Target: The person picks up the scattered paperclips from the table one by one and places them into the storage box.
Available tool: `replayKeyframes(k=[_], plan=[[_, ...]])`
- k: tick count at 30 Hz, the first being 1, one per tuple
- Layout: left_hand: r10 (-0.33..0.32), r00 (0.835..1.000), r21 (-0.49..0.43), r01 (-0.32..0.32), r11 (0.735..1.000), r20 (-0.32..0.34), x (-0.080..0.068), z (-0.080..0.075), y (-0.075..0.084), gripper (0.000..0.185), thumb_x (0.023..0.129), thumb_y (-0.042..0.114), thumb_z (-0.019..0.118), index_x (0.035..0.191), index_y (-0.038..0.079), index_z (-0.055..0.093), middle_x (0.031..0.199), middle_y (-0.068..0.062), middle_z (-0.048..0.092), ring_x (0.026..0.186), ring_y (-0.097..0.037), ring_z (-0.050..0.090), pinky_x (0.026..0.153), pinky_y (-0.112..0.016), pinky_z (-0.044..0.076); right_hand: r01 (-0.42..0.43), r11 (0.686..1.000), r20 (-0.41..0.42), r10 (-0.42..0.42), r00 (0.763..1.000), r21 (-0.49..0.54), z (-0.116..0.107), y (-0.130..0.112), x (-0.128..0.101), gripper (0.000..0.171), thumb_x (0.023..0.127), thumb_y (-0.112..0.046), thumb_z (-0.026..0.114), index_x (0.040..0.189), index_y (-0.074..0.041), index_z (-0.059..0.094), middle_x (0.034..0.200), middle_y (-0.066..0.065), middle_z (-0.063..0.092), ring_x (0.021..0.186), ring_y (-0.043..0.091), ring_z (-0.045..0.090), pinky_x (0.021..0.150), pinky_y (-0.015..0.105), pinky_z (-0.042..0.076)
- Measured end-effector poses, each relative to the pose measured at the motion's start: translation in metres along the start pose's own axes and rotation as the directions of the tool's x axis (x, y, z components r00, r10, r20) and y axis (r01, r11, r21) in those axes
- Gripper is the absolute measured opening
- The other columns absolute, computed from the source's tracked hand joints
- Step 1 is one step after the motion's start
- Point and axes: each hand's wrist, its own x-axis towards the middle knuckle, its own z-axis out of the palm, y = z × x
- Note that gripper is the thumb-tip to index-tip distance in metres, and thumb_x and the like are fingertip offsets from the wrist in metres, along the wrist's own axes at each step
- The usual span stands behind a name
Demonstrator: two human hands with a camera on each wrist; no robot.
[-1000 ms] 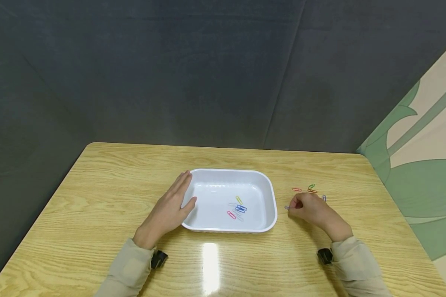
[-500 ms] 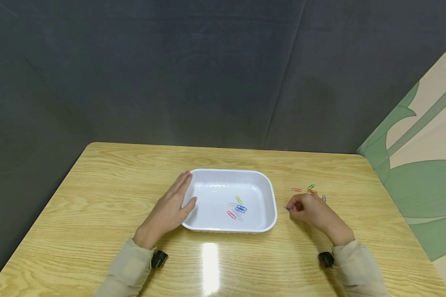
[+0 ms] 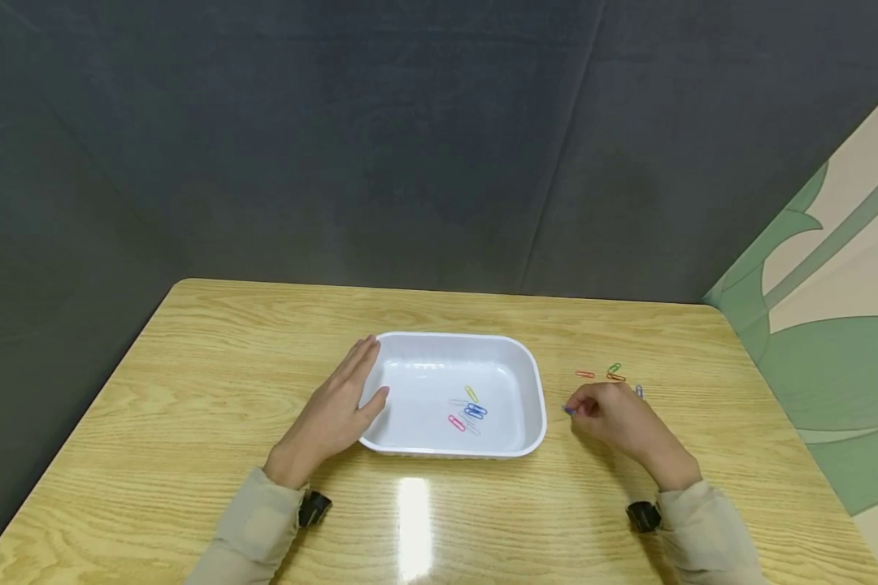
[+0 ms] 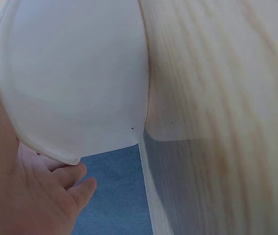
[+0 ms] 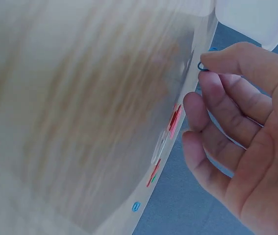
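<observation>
Inside the white tray (image 3: 413, 414), paper clips (image 3: 475, 412) kinda bunched: yellow, blue, pink, whitish. Left hand (image 3: 331, 413) on its left rim, fingers together, thumb apart. Just right of it, right hand (image 3: 620, 416) pinching a blue clip (image 3: 567, 410), other clips (image 3: 616, 377) farther right.

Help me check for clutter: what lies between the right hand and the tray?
In the head view, the blue clip pinched by the right hand pokes toward the tray; beyond it, only bare table shows.

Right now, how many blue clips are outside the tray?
2: the pinched clip in the right hand, and the loose clip on the table just beyond that hand. The hand may hide more.
</observation>
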Motion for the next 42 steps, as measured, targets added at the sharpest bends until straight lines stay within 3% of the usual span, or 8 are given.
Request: replayKeyframes(k=[9,15,19,26,35,42], plan=[[0.001,1.000,0.000,-0.001,1.000,0.003,0.000,0.000,0.000,0.067,0.104,0.033,0.047,0.157,0.002,0.022,0.167,-0.013,0.017,0.155,-0.030,0.016,0.124,-0.049,0.023,-0.023,1.000,-0.063,0.023,0.998,0.011,-0.006,-0.010,-0.001,0.008,0.082,0.000,0.074,0.083,-0.007,0.073,0.074,-0.005,0.068,0.069,0.001,0.059,0.059,0.020,0.052],[0.000,1.000,-0.007,0.000,1.000,0.005,-0.001,0.000,0.000,0.067,0.104,0.033,0.047,0.158,0.003,0.021,0.167,-0.013,0.017,0.155,-0.030,0.015,0.124,-0.049,0.023,-0.039,0.999,-0.121,0.040,0.992,0.009,-0.010,-0.019,0.000,0.008,0.083,-0.003,0.073,0.087,-0.009,0.074,0.079,-0.004,0.070,0.072,0.002,0.060,0.065,0.029,0.054],[0.002,1.000,-0.007,-0.001,1.000,0.006,-0.001,0.000,0.000,0.067,0.104,0.033,0.047,0.158,0.002,0.021,0.167,-0.013,0.017,0.155,-0.030,0.015,0.124,-0.049,0.023,-0.007,1.000,-0.163,0.010,0.987,0.017,-0.009,-0.025,0.002,0.010,0.082,-0.002,0.071,0.088,-0.009,0.074,0.079,-0.005,0.069,0.073,0.002,0.059,0.067,0.032,0.054],[0.004,1.000,-0.001,-0.004,1.000,0.002,0.000,0.000,-0.001,0.067,0.104,0.033,0.047,0.158,0.003,0.021,0.167,-0.013,0.017,0.155,-0.030,0.016,0.124,-0.049,0.023,0.059,0.998,-0.226,-0.051,0.973,0.030,-0.007,-0.035,0.005,0.015,0.080,0.002,0.070,0.087,-0.011,0.072,0.080,-0.005,0.068,0.072,0.011,0.062,0.059,0.022,0.050],[0.008,1.000,-0.001,-0.008,1.000,-0.002,-0.001,0.000,0.000,0.068,0.103,0.032,0.049,0.157,0.002,0.021,0.166,-0.014,0.017,0.154,-0.032,0.016,0.123,-0.051,0.024,0.063,0.996,-0.189,-0.048,0.981,0.071,-0.005,-0.050,0.012,0.011,0.084,-0.003,0.071,0.089,-0.013,0.071,0.083,-0.007,0.066,0.076,0.008,0.059,0.064,0.029,0.054],[0.001,1.000,-0.011,-0.001,1.000,-0.004,-0.001,0.000,0.000,0.068,0.103,0.032,0.049,0.157,0.003,0.022,0.167,-0.013,0.017,0.154,-0.032,0.016,0.123,-0.051,0.024,0.087,0.989,-0.160,-0.067,0.985,0.120,0.000,-0.061,0.020,0.014,0.083,0.003,0.068,0.091,-0.008,0.072,0.087,-0.005,0.069,0.079,0.007,0.060,0.066,0.026,0.055]])
